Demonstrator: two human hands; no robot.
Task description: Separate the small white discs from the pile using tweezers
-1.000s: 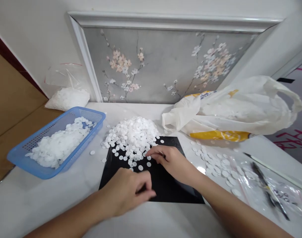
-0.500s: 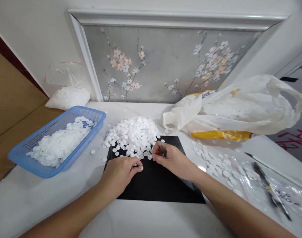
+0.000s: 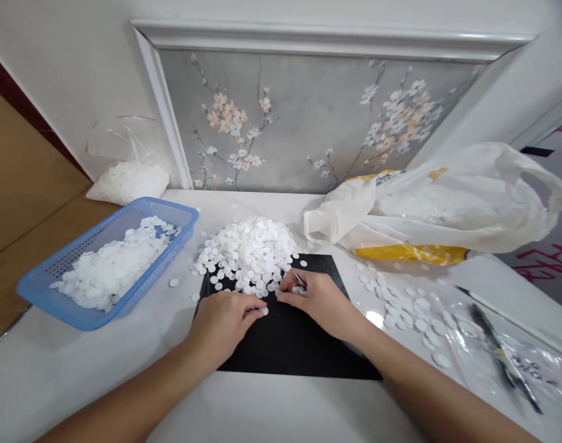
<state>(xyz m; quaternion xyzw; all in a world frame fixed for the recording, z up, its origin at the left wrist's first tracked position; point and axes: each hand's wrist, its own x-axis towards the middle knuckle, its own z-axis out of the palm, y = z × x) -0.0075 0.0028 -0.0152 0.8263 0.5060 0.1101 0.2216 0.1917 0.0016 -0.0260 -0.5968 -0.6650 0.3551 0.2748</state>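
Observation:
A heap of small white round discs [image 3: 253, 249] lies on the far part of a black board [image 3: 290, 351] and spills onto the white table. My left hand [image 3: 223, 323] rests over the board's left side, thumb and forefinger pinched on one white disc [image 3: 264, 311]. Close to the heap's front edge, my right hand [image 3: 317, 301] is closed with a thin metal tool [image 3: 300, 281] in its curled fingers; its exact kind is too small to tell. The right thumb and fingertip come together beside a disc at the heap's edge.
A blue basket [image 3: 124, 301] of white discs stands left, before a clear bag [image 3: 130, 181] of white pieces. A white plastic bag [image 3: 447, 209] lies back right. Loose discs [image 3: 405, 307], a clear zip bag [image 3: 484, 363], a dark pen-like tool [image 3: 506, 357] and a pale strip [image 3: 516, 320] lie right.
My right hand has shifted slightly left, closer to my left hand, and the metal tool in it has turned a little. My left hand stays pinched on its disc.

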